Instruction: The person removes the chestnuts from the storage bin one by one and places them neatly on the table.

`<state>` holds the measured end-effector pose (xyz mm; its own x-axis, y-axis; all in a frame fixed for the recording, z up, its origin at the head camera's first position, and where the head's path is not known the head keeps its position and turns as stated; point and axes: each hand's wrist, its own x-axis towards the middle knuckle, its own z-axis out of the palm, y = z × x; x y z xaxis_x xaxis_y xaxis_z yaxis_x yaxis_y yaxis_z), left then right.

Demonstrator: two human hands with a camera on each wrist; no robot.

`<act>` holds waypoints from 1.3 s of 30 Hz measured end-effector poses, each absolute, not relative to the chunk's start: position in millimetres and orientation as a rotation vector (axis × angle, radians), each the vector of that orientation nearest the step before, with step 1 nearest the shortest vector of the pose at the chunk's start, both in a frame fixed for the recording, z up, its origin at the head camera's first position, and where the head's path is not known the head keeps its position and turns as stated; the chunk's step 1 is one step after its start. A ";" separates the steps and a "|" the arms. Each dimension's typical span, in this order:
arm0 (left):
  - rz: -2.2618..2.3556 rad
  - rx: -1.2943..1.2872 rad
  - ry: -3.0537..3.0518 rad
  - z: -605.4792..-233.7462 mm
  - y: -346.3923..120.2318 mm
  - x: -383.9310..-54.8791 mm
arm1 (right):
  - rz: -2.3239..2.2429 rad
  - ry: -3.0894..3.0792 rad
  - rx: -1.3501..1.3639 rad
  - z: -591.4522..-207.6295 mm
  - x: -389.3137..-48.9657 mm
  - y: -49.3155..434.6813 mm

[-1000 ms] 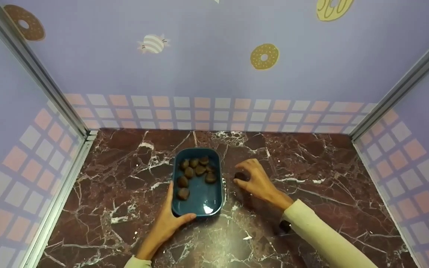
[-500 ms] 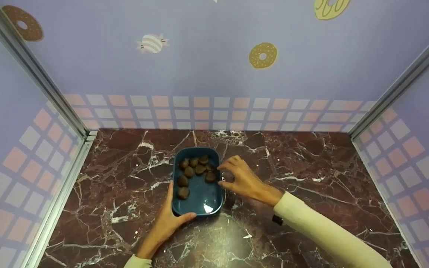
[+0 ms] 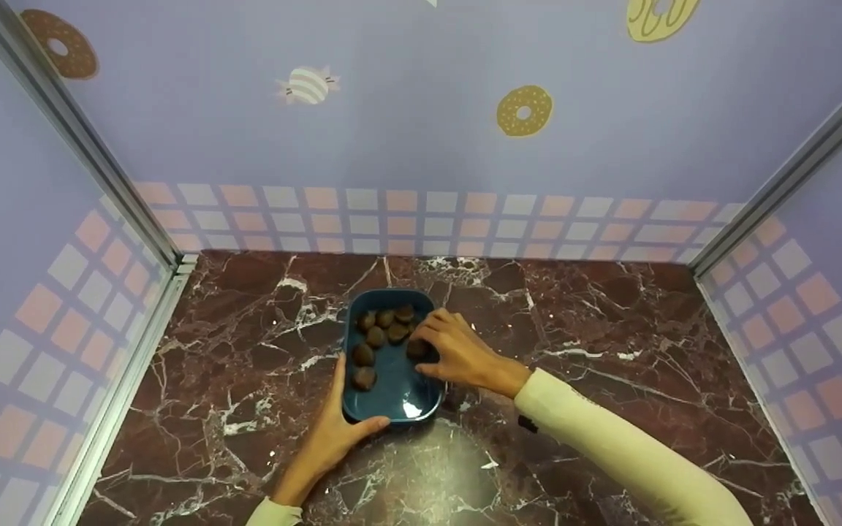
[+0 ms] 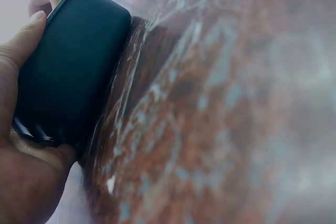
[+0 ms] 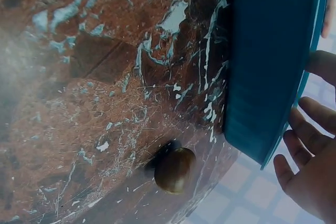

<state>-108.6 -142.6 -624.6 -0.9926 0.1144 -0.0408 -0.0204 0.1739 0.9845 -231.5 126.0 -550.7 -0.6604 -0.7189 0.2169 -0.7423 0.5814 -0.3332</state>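
Observation:
A deep teal-blue rectangular container (image 3: 392, 405) stands on the marbled table with several brown chestnuts (image 3: 364, 378) in its far part and along its left side. My left hand (image 3: 337, 424) grips its near left corner, thumb at the near rim and fingers along the left wall. Over the right rim reaches my right hand (image 3: 461, 358), its thumb and fingers curled round a chestnut (image 3: 417, 349) inside. In the right wrist view the fingers (image 5: 310, 140) cross the rim, and their tips are partly hidden. One chestnut (image 5: 176, 170) lies on the table outside the container, covered by the hand in the head view.
The dark red marbled tabletop (image 3: 260, 380) stretches out around the container. Lilac panels (image 3: 406, 146) with printed sweets and a checked border enclose it at the back and both sides. Metal posts (image 3: 92, 139) run up the corners.
My right hand has moved left from beside a chestnut on the table, over the rim and into the container. The left hand and the container have stayed in place.

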 end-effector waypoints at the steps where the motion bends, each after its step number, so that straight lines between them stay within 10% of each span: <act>1: 1.945 0.096 2.330 -624.4 -142.4 -108.5 | 0.612 -2.759 1.264 -551.6 -232.4 125.6; 39: 1.994 0.096 2.297 -627.2 -141.9 -109.9 | 0.198 -2.730 1.181 -555.7 -227.1 107.1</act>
